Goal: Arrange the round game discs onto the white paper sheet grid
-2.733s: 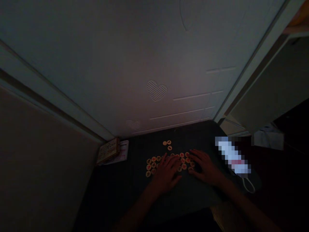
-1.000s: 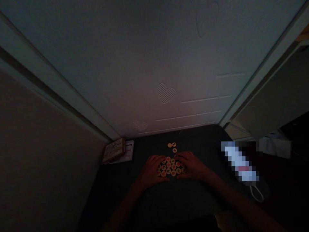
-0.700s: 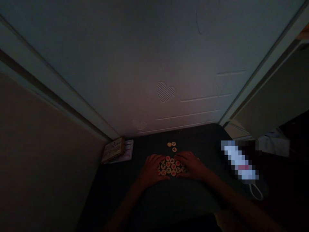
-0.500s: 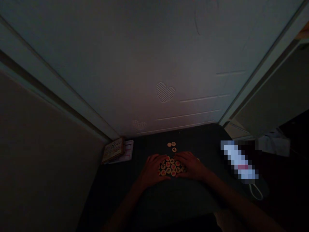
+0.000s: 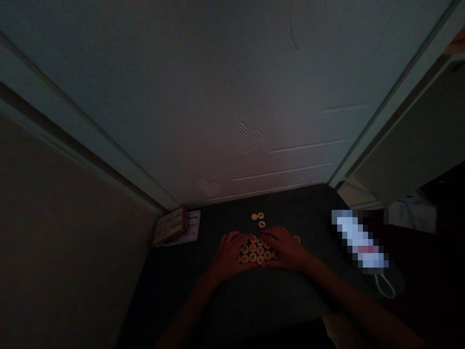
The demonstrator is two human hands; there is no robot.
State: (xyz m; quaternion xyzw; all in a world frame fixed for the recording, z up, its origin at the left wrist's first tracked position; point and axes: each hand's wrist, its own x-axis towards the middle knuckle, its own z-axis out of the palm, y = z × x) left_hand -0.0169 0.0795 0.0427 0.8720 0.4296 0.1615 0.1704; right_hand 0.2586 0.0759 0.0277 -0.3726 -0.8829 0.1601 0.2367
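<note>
A tight cluster of round wooden Chinese chess pieces (image 5: 253, 258), marked in red or dark characters, lies flat on the dark tabletop. My left hand (image 5: 229, 254) curves around its left side, fingers along the back and thumb along the front. From the other side my right hand (image 5: 285, 248) is wrapped round the cluster in the same way, covering some pieces. Behind the hands lie a few loose pieces: a blank-looking one (image 5: 254, 217), a marked one (image 5: 260, 215) beside it and another (image 5: 262, 224) nearer. One more piece (image 5: 297, 239) sits just beyond my right hand.
At the table's left, a wooden box (image 5: 170, 227) rests on a paper or booklet (image 5: 194, 228). A blurred-out bright object (image 5: 359, 242) with a cord loop (image 5: 385, 287) lies at the right edge. A pale panel with heart reliefs (image 5: 247, 137) rises behind the dark table (image 5: 254, 300).
My hands have drawn slightly closer together, so fewer pieces show between them. The piece to the right of my right hand shows more fully. The loose pieces behind stay put.
</note>
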